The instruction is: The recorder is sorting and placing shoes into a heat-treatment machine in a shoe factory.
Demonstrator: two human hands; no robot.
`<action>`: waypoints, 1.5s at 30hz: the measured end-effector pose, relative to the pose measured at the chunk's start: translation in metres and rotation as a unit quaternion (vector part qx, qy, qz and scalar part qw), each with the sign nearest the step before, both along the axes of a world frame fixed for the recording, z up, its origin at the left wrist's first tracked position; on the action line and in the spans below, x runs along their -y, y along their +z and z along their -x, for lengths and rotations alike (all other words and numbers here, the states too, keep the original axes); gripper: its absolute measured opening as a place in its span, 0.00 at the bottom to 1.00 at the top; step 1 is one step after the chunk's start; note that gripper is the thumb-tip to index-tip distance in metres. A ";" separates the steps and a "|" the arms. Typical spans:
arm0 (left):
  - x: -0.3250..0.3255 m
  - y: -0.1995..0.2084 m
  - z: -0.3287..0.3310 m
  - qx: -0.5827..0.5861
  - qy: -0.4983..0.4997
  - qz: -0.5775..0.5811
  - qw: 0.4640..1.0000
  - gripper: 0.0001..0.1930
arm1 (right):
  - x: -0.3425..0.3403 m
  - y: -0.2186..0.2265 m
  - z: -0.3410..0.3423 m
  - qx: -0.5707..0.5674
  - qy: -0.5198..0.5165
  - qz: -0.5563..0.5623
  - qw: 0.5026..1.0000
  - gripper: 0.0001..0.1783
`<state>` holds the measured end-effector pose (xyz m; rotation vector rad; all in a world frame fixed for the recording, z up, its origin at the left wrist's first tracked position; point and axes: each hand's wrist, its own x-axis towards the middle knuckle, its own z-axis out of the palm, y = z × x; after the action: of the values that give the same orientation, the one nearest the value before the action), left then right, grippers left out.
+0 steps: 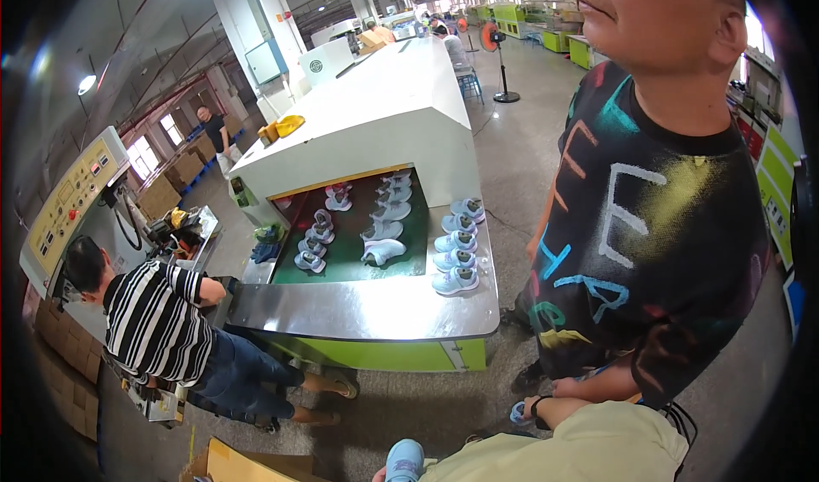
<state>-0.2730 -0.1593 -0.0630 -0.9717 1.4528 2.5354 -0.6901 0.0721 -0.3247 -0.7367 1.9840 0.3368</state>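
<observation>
A: From your end, where are the shoes in hand?

B: I've got one light blue shoe (404, 461) at the lower edge, left of centre. A sliver of the left hand (380, 475) shows beside it — the frame cuts off the rest, so I can't tell whether its fingers are spread or pinching.

A: And the other side?

B: I see a pale olive sleeve (554, 454), then bare forearm and a dark wristband (536, 408). Little of the right hand (528, 409) shows past the band. A second shoe (518, 413), also light blue, is right next to it. How those fingers stand, I can't tell either.

A: What's around them?

B: Ahead I have a metal worktop (341, 307), with a column of five shoes (455, 241) along its right side. Beyond it, two rows of shoes (384, 230) line a green belt (343, 247) running into a white machine (384, 98). One co-worker (158, 316) in stripes stands at the left; another (657, 226), in a black printed shirt, is close on the right — well inside my view.
</observation>
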 end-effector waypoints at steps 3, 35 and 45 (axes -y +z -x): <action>0.005 -0.004 0.008 -0.020 0.008 -0.005 1.000 0.39 | -0.001 0.009 -0.003 0.004 0.013 0.004 1.000 0.38; -0.157 -0.003 -0.183 -0.319 0.408 -0.244 0.820 0.46 | 0.047 0.071 -0.081 -0.050 0.158 0.076 0.983 0.35; -0.209 0.042 -0.248 -0.417 0.573 -0.051 0.704 0.46 | 0.183 0.104 -0.191 -0.027 0.329 0.155 0.931 0.41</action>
<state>-0.0252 0.0500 -0.0215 -0.8545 0.7102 4.3653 -0.4987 -0.1108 -0.2205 -1.6183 1.8089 0.4390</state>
